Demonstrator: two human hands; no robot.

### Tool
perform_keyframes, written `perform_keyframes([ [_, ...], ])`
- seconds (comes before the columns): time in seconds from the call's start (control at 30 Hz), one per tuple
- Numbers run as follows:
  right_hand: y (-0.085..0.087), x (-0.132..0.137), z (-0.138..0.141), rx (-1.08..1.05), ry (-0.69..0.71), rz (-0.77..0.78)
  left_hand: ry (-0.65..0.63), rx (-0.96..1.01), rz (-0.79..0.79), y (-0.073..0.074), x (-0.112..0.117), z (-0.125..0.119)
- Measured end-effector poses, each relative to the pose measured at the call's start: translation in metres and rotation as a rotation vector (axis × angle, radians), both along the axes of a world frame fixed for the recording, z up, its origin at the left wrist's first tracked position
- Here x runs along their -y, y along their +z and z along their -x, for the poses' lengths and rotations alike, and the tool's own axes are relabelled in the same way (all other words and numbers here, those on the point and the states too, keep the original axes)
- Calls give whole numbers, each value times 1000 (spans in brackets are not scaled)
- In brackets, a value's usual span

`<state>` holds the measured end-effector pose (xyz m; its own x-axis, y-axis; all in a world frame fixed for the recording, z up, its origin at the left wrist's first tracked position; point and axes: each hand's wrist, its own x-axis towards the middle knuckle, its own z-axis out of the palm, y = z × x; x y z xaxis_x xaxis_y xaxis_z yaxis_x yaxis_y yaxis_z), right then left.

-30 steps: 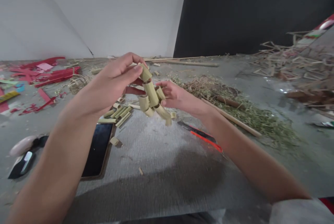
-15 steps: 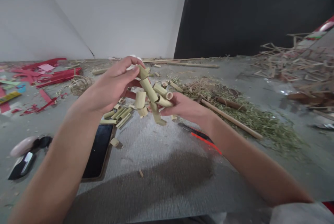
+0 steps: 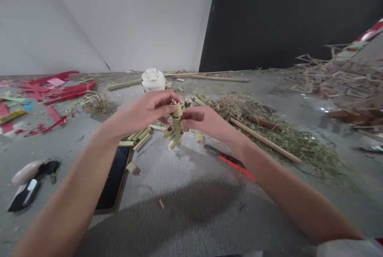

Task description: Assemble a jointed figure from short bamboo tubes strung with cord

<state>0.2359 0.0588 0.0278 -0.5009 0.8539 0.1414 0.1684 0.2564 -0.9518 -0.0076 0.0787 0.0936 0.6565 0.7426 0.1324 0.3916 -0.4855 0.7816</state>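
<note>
Mid-view, a small jointed bamboo figure (image 3: 176, 126) made of pale green tube pieces is held upright just above or on the table; which one I cannot tell. My left hand (image 3: 151, 107) pinches its top piece between thumb and fingers. From the other side, my right hand (image 3: 203, 120) has its fingers closed on the figure's upper part, hiding some of it. Cut bamboo tubes (image 3: 140, 137) lie beneath and left of my left hand. A short bamboo piece (image 3: 199, 137) sits below my right hand.
A white lidded cup (image 3: 153, 79) stands behind the hands. On the left are a phone (image 3: 113, 181) and red strips (image 3: 70, 91). A cutter knife (image 3: 230, 159), a wooden stick (image 3: 266, 140) and dried grass (image 3: 299, 149) lie right, with wooden frames (image 3: 323, 75) farther off.
Both hands have lowered the bamboo figure and turned it from slanted to more upright. My fingers have drawn closer together near its top. The white cup behind has come into view.
</note>
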Motion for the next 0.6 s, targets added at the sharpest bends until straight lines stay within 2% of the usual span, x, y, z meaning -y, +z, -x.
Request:
perform_keyframes([
  [0.07,5,4,3,-2,-124,-102,37,-11,-61,-1,1,-1],
  [0.17,13,12,6,-5,-286,-348,138,-14,-139,-1,5,-1],
  [0.27,22,20,8,3,-370,-568,176,-30,-211,1,11,-5],
  [0.33,26,24,8,13,-395,-662,183,-57,-270,3,16,-9],
  [0.43,30,29,9,32,-392,-712,211,-78,-362,6,23,-16],
  [0.6,32,32,11,33,-354,-629,226,-145,-449,8,31,-20],
])
